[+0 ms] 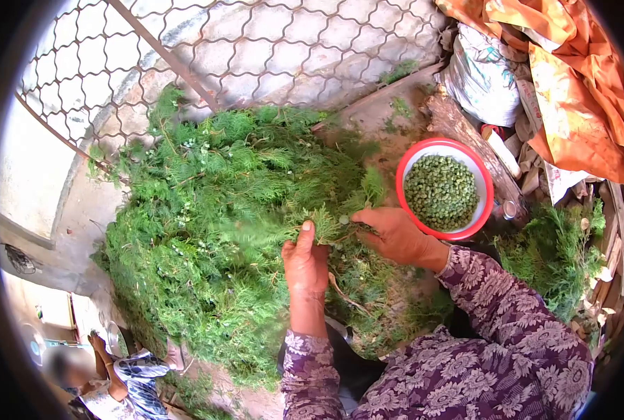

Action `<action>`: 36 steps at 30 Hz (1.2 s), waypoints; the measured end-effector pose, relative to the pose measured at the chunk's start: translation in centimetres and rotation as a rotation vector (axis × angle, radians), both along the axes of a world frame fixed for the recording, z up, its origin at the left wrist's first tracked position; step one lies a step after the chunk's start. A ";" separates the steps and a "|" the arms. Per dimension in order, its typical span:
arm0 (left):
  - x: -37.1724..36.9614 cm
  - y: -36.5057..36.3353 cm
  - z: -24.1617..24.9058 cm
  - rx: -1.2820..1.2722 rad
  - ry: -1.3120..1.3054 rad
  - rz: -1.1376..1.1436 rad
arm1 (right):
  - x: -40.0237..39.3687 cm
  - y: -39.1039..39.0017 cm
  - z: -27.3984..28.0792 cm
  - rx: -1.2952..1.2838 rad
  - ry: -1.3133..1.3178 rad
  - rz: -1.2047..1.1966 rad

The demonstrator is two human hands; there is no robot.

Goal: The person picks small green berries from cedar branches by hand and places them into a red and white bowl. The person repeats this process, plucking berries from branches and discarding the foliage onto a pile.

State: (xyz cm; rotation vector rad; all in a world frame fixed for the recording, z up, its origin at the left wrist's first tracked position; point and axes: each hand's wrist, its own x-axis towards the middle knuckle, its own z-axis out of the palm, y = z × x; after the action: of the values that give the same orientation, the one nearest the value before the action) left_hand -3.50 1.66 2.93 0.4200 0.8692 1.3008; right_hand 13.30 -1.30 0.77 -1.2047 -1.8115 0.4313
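Note:
My left hand point(305, 266) is closed round a feathery green conifer sprig point(321, 222), thumb up along its stem. My right hand point(403, 236) reaches in from the right, thumb and fingers pinched at a small pale green seed cone point(344, 219) beside the sprig. Below both hands spreads a large heap of cut conifer branches point(207, 231), with small pale cones among the leaves. Just beyond my right hand stands a red-rimmed white basin point(489, 185). Many small green cones point(441, 192) fill much of it.
A wire mesh fence point(277, 52) runs behind the heap. At right are a log point(469, 136), a white sack point(483, 77), an orange tarp point(581, 91), and more greenery point(557, 259) beside split wood point(623, 238). Another person point(119, 378) sits at lower left.

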 end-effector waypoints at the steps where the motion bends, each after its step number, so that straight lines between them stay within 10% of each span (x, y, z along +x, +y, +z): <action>1: 0.1 0.1 -0.4 0.038 0.008 0.021 | 0.2 0.0 0.0 0.002 0.027 -0.005; 8: 0.3 0.8 -0.9 0.145 0.009 -0.112 | 1.6 -0.5 1.4 -0.324 0.024 0.150; 10: 0.3 0.6 -0.7 0.202 0.053 -0.180 | 2.6 0.2 1.2 -0.691 0.567 0.240; 14: 0.7 0.1 -0.6 0.228 0.093 -0.242 | 5.6 1.2 2.3 -0.777 0.778 0.197; 18: 1.2 0.2 -1.0 0.211 0.098 -0.292 | 5.6 0.9 1.1 -0.672 0.799 0.123; 24: 2.5 0.4 -1.3 0.177 0.045 -0.322 | 3.3 0.3 0.3 -0.249 0.112 0.105; 36: 3.3 0.8 -1.9 0.092 -0.067 -0.387 | 3.9 0.8 0.3 -0.416 0.250 -0.033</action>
State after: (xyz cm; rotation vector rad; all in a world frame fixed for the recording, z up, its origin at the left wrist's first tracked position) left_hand -0.21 2.43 1.06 0.5831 0.6352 0.9925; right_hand 17.25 -0.49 1.09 -1.3851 -1.5270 0.9310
